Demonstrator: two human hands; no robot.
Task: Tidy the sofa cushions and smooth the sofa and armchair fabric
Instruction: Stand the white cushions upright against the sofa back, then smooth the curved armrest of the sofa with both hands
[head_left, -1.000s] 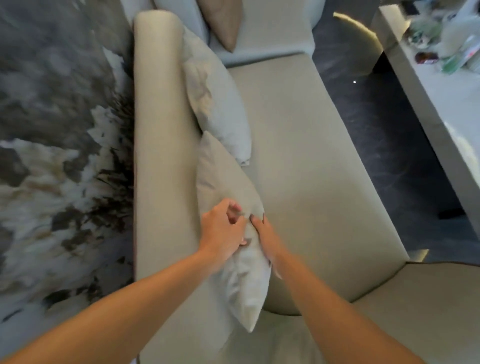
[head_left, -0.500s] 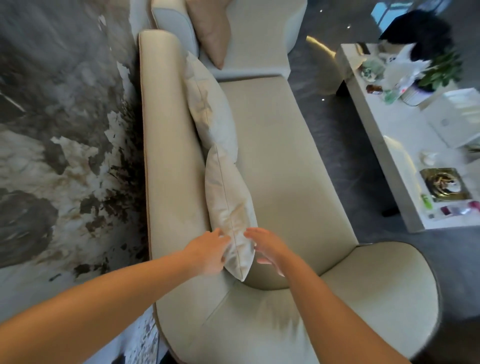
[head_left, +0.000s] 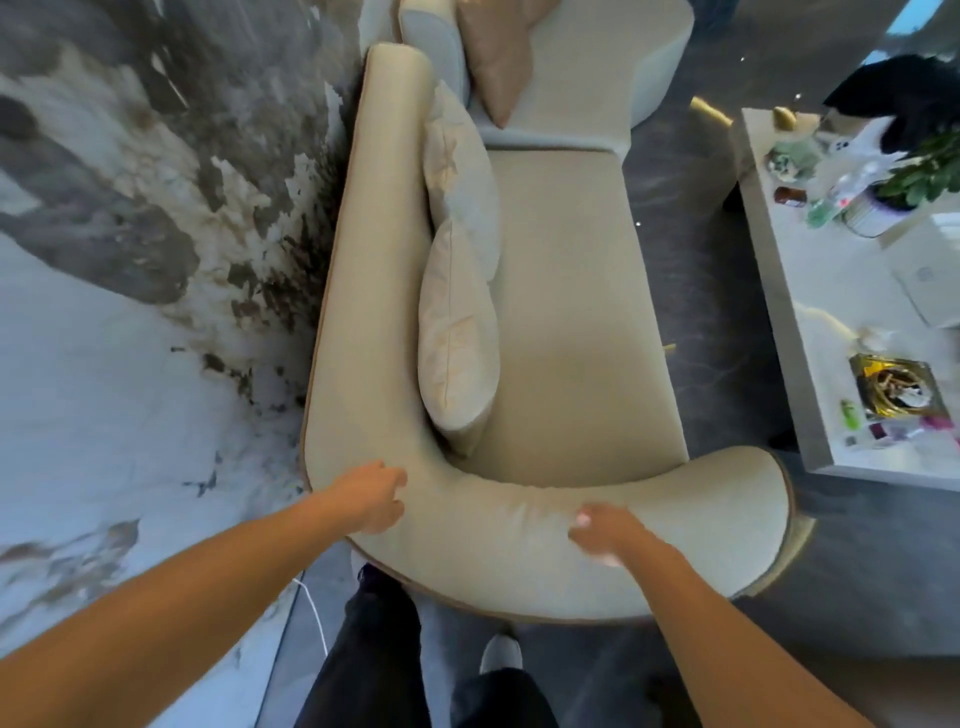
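A beige sofa (head_left: 571, 312) stretches away from me, its curved padded arm (head_left: 493, 545) nearest. Two pale cushions lean against the backrest: the near cushion (head_left: 454, 332) stands on edge, the far cushion (head_left: 460, 176) overlaps behind it. A tan cushion (head_left: 496, 57) rests on the grey seat section (head_left: 587, 78) beyond. My left hand (head_left: 371, 496) lies on the arm's left bend, fingers curled, holding nothing. My right hand (head_left: 605, 527) rests on the arm's middle, fingers loosely bent and blurred, holding nothing.
A marbled wall (head_left: 130, 260) runs along the sofa's left. A white coffee table (head_left: 852, 312) at the right carries bottles, a plant (head_left: 924, 171) and a gold tray (head_left: 896, 384). Dark floor (head_left: 711, 291) separates it from the sofa. My legs and a shoe (head_left: 501, 652) are below.
Both hands let go of the near cushion and pulled back onto the sofa's curved arm. The cushion now stands against the backrest. My view has drawn back.
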